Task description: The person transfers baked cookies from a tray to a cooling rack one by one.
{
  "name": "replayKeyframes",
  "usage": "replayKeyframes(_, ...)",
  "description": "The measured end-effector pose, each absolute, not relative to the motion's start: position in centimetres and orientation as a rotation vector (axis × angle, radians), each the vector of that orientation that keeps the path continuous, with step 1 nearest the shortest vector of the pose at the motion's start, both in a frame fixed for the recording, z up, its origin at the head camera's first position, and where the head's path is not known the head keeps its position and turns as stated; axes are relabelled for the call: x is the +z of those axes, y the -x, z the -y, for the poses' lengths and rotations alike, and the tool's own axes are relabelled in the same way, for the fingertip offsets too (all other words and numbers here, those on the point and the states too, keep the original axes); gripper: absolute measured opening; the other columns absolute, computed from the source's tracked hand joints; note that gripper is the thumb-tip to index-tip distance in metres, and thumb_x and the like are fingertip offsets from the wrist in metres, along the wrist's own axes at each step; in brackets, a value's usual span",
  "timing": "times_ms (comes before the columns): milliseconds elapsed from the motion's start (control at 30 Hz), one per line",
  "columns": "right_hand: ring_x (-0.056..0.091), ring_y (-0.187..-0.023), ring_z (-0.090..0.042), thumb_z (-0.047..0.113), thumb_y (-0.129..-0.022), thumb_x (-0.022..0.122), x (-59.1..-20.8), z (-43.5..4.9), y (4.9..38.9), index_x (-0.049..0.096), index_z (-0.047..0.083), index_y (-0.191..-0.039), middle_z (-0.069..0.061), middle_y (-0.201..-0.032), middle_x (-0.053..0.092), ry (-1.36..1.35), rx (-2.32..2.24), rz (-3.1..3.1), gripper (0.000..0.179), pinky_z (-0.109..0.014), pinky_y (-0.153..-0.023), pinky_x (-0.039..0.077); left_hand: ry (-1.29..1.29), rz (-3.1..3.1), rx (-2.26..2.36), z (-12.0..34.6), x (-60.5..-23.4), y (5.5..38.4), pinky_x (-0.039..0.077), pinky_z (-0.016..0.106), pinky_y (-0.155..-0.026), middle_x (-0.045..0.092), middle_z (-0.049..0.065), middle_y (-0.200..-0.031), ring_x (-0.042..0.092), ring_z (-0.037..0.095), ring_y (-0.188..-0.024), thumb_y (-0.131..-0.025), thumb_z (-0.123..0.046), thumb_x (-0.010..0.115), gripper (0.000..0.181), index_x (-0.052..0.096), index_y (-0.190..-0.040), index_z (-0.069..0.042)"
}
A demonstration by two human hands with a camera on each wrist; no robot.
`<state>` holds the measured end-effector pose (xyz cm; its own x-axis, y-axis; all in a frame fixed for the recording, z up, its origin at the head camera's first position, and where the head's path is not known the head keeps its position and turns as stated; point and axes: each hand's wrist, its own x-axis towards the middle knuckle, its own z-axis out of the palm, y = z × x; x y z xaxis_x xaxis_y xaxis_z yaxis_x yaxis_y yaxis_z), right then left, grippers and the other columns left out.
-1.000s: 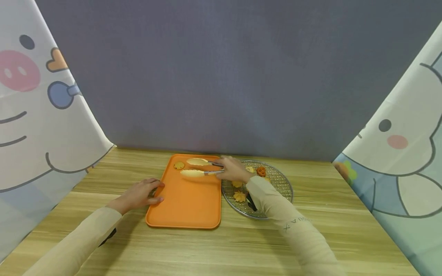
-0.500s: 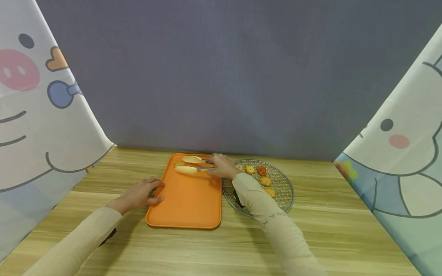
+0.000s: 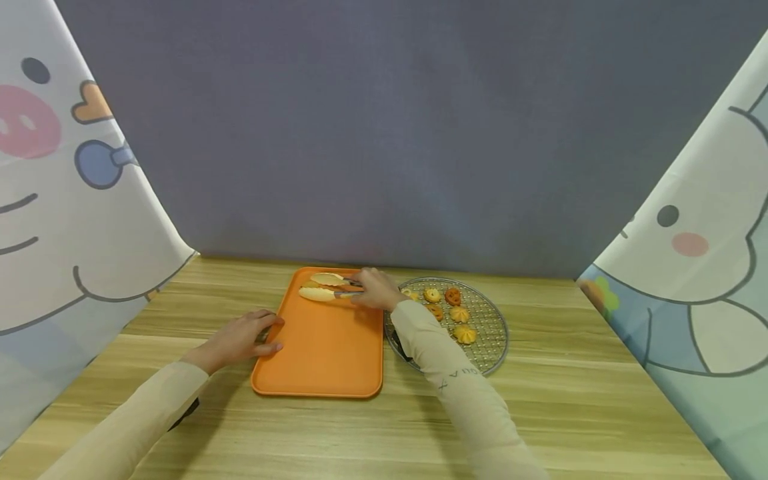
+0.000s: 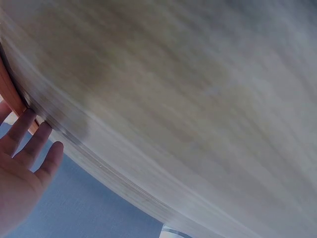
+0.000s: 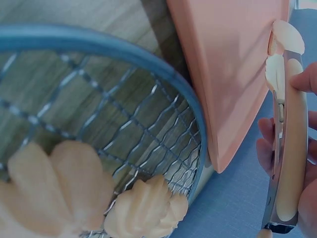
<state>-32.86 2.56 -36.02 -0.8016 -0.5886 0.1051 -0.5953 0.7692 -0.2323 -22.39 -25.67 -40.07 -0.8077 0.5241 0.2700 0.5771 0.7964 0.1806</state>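
My right hand (image 3: 377, 289) holds a pair of tongs (image 3: 324, 293) with cream-coloured tips over the far part of an orange tray (image 3: 318, 360). In the right wrist view, the fingers and thumb grip the tongs' handle (image 5: 291, 144). The two tips stand apart in the head view. A round yellow cookie (image 3: 310, 284) on the tray is partly hidden by them; whether anything sits between the tips I cannot tell. At the tray's left rim rests my left hand (image 3: 240, 339), its fingers (image 4: 39, 139) loosely extended and touching the edge.
Right of the tray stands a round wire rack (image 3: 492, 333) with several cookies, among them a yellow piped cookie (image 3: 465, 334) and a reddish-brown cookie (image 3: 453, 297). My right forearm covers the rack's near left part. A grey cloth wall (image 3: 384, 167) rises behind the wooden table (image 3: 288, 440).
My right hand has moved left with the tongs, whose tips now cover most of the cookie on the tray. More cookies on the rack show beside the arm. The left hand stays put.
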Motion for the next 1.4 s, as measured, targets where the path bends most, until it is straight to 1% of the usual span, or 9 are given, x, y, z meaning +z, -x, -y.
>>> replayKeyframes(67,0.053,-0.073,-0.015,0.022,-0.081,0.066,-36.1,-2.4,32.9,0.06,0.008,-0.121,-0.007,-0.111,0.065,-0.98,0.399,2.926,0.043,-0.024,-0.058,0.035,0.869,2.772,-0.376,25.7,-40.1,22.4,0.048,0.05,-0.079,0.06,0.016,-0.11,0.06,0.035,-0.097,-0.08,-0.035,0.069,0.044,0.061,-0.111,-0.004)
replayKeyframes(167,0.059,-0.083,-0.017,0.022,-0.081,0.065,-36.1,-2.2,32.9,0.061,0.009,-0.12,-0.006,-0.111,0.064,-0.968,0.396,2.922,0.041,-0.025,-0.061,0.039,0.859,2.79,-0.382,25.8,-40.2,22.4,0.048,0.05,-0.08,0.06,0.016,-0.112,0.059,0.035,-0.098,-0.081,-0.036,0.068,0.045,0.061,-0.112,-0.004)
replayKeyframes(267,0.06,-0.094,-0.017,0.022,-0.081,0.065,-36.1,-2.2,32.8,0.061,0.009,-0.12,-0.006,-0.115,0.063,-0.948,0.379,2.924,0.041,-0.026,-0.065,0.042,0.845,2.813,-0.38,25.9,-40.2,22.5,0.048,0.05,-0.082,0.059,0.016,-0.113,0.059,0.035,-0.1,-0.082,-0.036,0.067,0.045,0.06,-0.113,-0.005)
replayKeyframes(300,0.06,-0.095,-0.018,0.022,-0.082,0.065,-36.1,-2.2,32.8,0.061,0.01,-0.12,-0.006,-0.116,0.062,-0.943,0.377,2.928,0.041,-0.026,-0.065,0.042,0.849,2.815,-0.378,25.9,-40.2,22.5,0.048,0.05,-0.082,0.059,0.016,-0.114,0.059,0.036,-0.1,-0.082,-0.036,0.066,0.045,0.06,-0.113,-0.004)
replayKeyframes(500,0.06,-0.087,-0.016,0.026,-0.082,0.066,-36.1,-2.2,32.6,0.061,0.01,-0.121,-0.006,-0.114,0.063,-0.927,0.371,2.929,0.043,-0.025,-0.059,0.039,0.864,2.809,-0.372,25.9,-40.1,22.5,0.048,0.05,-0.082,0.059,0.017,-0.113,0.059,0.036,-0.101,-0.081,-0.034,0.067,0.044,0.06,-0.113,-0.004)
replayKeyframes(700,0.061,-0.091,-0.018,0.024,-0.081,0.065,-36.0,-2.2,32.5,0.061,0.01,-0.12,-0.007,-0.112,0.063,-0.939,0.375,2.921,0.041,-0.026,-0.062,0.043,0.857,2.817,-0.376,26.0,-40.2,22.6,0.048,0.05,-0.083,0.059,0.016,-0.114,0.059,0.035,-0.101,-0.081,-0.034,0.067,0.044,0.06,-0.113,-0.004)
replayKeyframes(900,0.057,-0.079,-0.015,0.019,-0.08,0.065,-35.6,-2.4,32.3,0.063,0.009,-0.118,-0.008,-0.107,0.064,-0.966,0.413,2.903,0.039,-0.026,-0.061,0.041,0.864,2.808,-0.372,26.0,-40.1,22.5,0.047,0.051,-0.083,0.059,0.017,-0.114,0.058,0.037,-0.101,-0.081,-0.035,0.067,0.045,0.06,-0.113,-0.004)
replayKeyframes(1167,0.058,-0.078,-0.016,0.023,-0.082,0.064,-34.7,-3.9,32.1,0.062,0.01,-0.119,-0.007,-0.106,0.063,-0.994,0.381,2.885,0.04,-0.026,-0.059,0.041,0.856,2.805,-0.388,26.0,-40.2,22.6,0.047,0.051,-0.083,0.059,0.017,-0.113,0.058,0.037,-0.101,-0.081,-0.035,0.067,0.045,0.06,-0.113,-0.004)
replayKeyframes(1400,0.046,-0.065,-0.015,0.025,-0.084,0.062,-34.0,-6.1,31.5,0.06,0.008,-0.122,-0.013,-0.101,0.061,-1.073,0.388,2.873,0.042,-0.027,-0.055,0.034,0.856,2.808,-0.377,26.0,-40.0,22.5,0.047,0.052,-0.083,0.059,0.018,-0.114,0.058,0.037,-0.101,-0.081,-0.035,0.067,0.045,0.06,-0.113,-0.004)
